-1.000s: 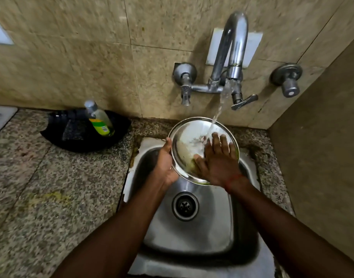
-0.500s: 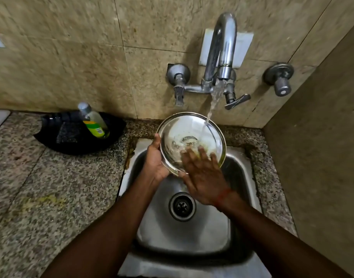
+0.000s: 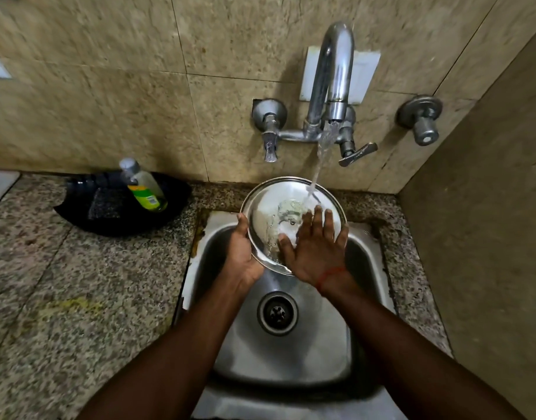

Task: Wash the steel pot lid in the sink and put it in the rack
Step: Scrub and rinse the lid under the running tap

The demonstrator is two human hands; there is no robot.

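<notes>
Your left hand grips the round, shiny steel pot lid by its left rim, thumb on top, holding it tilted over the back of the stainless steel sink. Your right hand lies flat and spread on the lid's lower right face, fingers fanned wide and gripping nothing; a red thread circles that wrist. Water from the curved chrome wall tap strikes the lid's upper right part, just beside your fingertips, and pools on its surface. The round sink drain lies below the lid, between your forearms. On the speckled granite tabletop to your left, well apart from the lid, a black plastic tray holds a clear bottle with a green and yellow label, leaning against the tiled wall.
</notes>
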